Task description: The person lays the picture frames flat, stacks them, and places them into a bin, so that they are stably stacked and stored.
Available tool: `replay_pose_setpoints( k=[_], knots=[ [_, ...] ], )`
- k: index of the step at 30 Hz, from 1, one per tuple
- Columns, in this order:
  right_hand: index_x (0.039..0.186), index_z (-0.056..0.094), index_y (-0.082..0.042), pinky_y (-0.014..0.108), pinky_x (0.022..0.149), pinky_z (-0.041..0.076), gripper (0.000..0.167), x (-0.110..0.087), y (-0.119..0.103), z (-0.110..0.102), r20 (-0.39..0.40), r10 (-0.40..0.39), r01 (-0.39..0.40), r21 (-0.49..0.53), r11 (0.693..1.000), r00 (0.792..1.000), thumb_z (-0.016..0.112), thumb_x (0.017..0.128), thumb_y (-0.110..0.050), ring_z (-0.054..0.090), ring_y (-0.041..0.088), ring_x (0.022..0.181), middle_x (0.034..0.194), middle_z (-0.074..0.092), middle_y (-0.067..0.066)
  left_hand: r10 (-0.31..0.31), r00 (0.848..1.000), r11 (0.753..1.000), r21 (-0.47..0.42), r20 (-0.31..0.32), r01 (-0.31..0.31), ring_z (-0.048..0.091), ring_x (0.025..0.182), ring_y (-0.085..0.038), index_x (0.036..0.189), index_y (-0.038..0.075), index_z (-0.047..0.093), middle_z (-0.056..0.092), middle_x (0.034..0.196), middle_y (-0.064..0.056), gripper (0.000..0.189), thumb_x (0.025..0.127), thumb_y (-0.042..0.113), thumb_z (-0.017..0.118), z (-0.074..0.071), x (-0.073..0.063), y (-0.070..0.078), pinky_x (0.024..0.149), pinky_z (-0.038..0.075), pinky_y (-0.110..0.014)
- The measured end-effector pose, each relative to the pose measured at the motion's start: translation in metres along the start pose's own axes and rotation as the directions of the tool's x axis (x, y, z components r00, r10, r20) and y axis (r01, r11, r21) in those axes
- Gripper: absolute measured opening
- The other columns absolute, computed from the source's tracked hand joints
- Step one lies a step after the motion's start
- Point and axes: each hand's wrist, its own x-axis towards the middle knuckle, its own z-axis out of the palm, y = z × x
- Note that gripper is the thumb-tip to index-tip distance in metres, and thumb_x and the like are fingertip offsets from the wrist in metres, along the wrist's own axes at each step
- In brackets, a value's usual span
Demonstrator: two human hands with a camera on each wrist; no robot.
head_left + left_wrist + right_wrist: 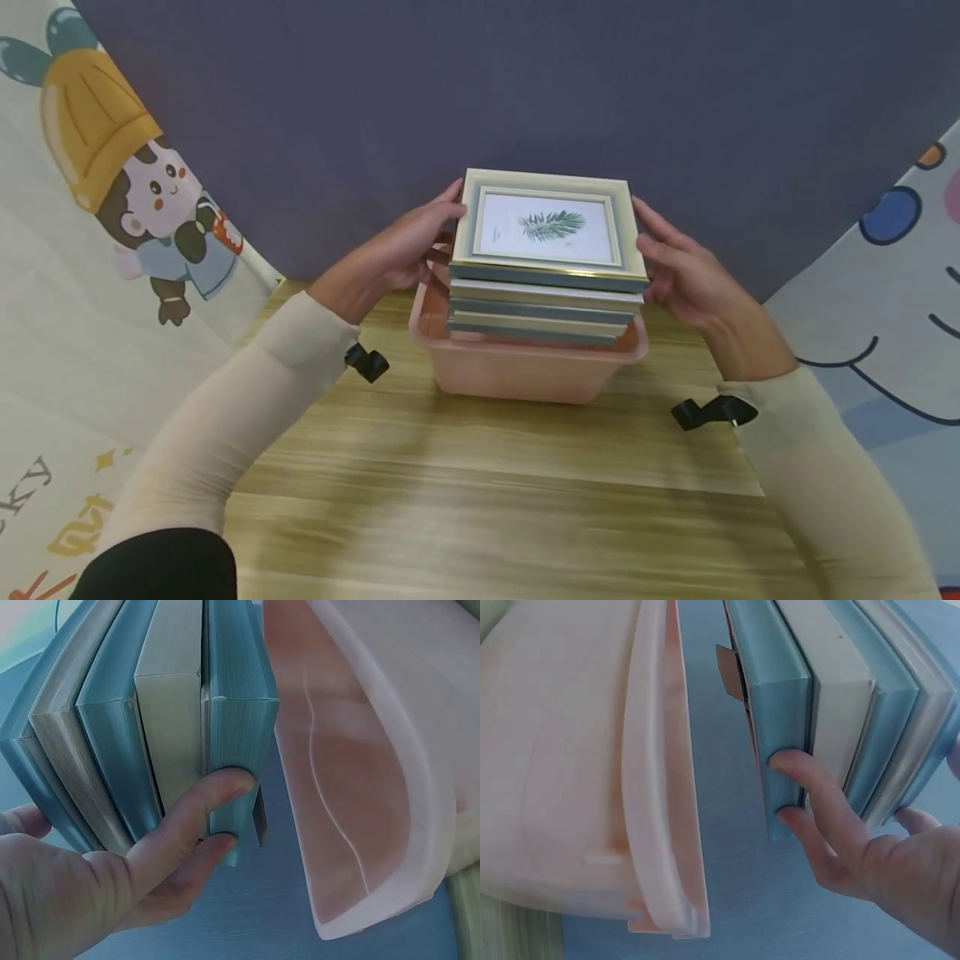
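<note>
Both hands hold a stack of several picture frames (pixel 547 271) from its two short sides, above a pink plastic bin (pixel 517 375). The top frame is cream with a grey-blue inner band and shows a green leaf print (pixel 552 225). My left hand (pixel 412 246) grips the left side, with two fingertips on the lowest blue frame (pixel 244 731) in the left wrist view. On the opposite side my right hand (pixel 686 271) does the same, its fingers (pixel 817 787) against the blue and cream edges. In both wrist views a gap shows between stack and bin rim.
The bin stands on a wood-grain table (pixel 480 500), close to a dark blue backdrop (pixel 525 83). Cartoon-printed white sheets flank it, the left one (pixel 90 358) and the right one (pixel 862 333). A small brown tab (pixel 730 673) sticks out under the lowest frame.
</note>
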Motion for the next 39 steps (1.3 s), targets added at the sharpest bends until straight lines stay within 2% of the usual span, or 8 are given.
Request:
replay_pose_setpoints(
  k=[14,22,26,28,31,33,35,39],
  knots=[
    [0.163,0.018,-0.039,0.031,0.066,0.054,0.071,0.02,0.013,-0.017,-0.058,0.091,-0.093,-0.031,0.995,0.994,0.055,0.105,-0.02,0.067,0.017,0.083,0.117,0.071,-0.003,0.007,0.998,1.0,-0.022,-0.062,-0.009,0.069,0.087,-0.026,0.154,0.063,0.004,0.058,0.132,-0.02,0.058,0.109,0.041,0.033,-0.004,0.032,-0.022,0.077,0.059,-0.063],
    [0.162,0.011,-0.043,0.028,0.06,0.044,0.071,0.03,0.026,-0.026,-0.074,0.143,-0.147,-0.045,0.988,0.987,0.051,0.107,-0.022,0.059,0.012,0.076,0.106,0.067,-0.004,-0.016,0.993,0.999,-0.046,-0.118,0.011,0.066,0.09,-0.025,0.156,0.059,0.005,0.051,0.139,-0.017,0.059,0.108,0.039,0.034,-0.002,0.048,-0.038,0.072,0.058,-0.058],
    [0.161,0.008,-0.049,0.028,0.061,0.044,0.07,0.034,0.031,-0.029,-0.084,0.189,-0.193,-0.041,0.98,0.978,0.049,0.108,-0.028,0.059,0.01,0.083,0.138,0.051,-0.002,-0.032,0.992,0.999,-0.045,-0.121,0.027,0.063,0.101,-0.029,0.156,0.059,0.005,0.049,0.144,-0.016,0.06,0.108,0.039,0.034,-0.001,0.054,-0.044,0.071,0.057,-0.056],
    [0.16,0.007,-0.051,0.028,0.059,0.043,0.07,0.036,0.033,-0.029,-0.091,0.205,-0.209,-0.042,0.977,0.974,0.05,0.107,-0.031,0.059,0.009,0.082,0.161,0.029,-0.002,-0.041,0.992,0.999,-0.04,-0.122,0.036,0.063,0.105,-0.03,0.156,0.06,0.005,0.049,0.147,-0.015,0.06,0.108,0.038,0.034,0.0,0.056,-0.047,0.072,0.057,-0.056],
    [0.16,0.004,-0.051,0.027,0.051,0.032,0.069,0.039,0.036,-0.03,-0.095,0.218,-0.226,-0.078,0.971,0.971,0.046,0.108,-0.033,0.051,0.008,0.073,0.172,-0.005,-0.01,-0.047,0.991,0.998,-0.05,-0.128,0.041,0.063,0.106,-0.03,0.156,0.059,0.005,0.048,0.147,-0.015,0.06,0.108,0.038,0.034,0.001,0.06,-0.05,0.074,0.058,-0.056],
    [0.16,0.006,-0.051,0.027,0.049,0.029,0.067,0.041,0.038,-0.031,-0.117,0.225,-0.235,-0.073,0.969,0.967,0.045,0.109,-0.032,0.05,0.007,0.074,0.173,-0.002,-0.01,-0.045,0.99,0.998,-0.059,-0.136,0.037,0.063,0.104,-0.03,0.157,0.058,0.006,0.05,0.144,-0.017,0.06,0.108,0.038,0.034,0.002,0.063,-0.053,0.077,0.058,-0.058],
    [0.16,0.006,-0.05,0.027,0.048,0.027,0.065,0.043,0.039,-0.03,-0.141,0.236,-0.247,-0.065,0.967,0.961,0.042,0.11,-0.03,0.05,0.006,0.077,0.168,0.021,-0.012,-0.046,0.989,0.996,-0.077,-0.137,0.035,0.063,0.104,-0.031,0.157,0.058,0.005,0.051,0.142,-0.021,0.061,0.108,0.037,0.034,0.003,0.066,-0.056,0.08,0.057,-0.06],
    [0.16,0.009,-0.049,0.024,0.049,0.032,0.063,0.049,0.043,-0.029,-0.188,0.259,-0.265,-0.003,0.964,0.947,0.039,0.11,-0.026,0.055,0.006,0.073,0.114,0.064,-0.013,-0.075,0.988,0.994,-0.088,-0.139,0.063,0.057,0.116,-0.036,0.155,0.061,0.003,0.042,0.151,-0.018,0.06,0.108,0.039,0.032,0.003,0.073,-0.063,0.083,0.054,-0.066]
  ],
)
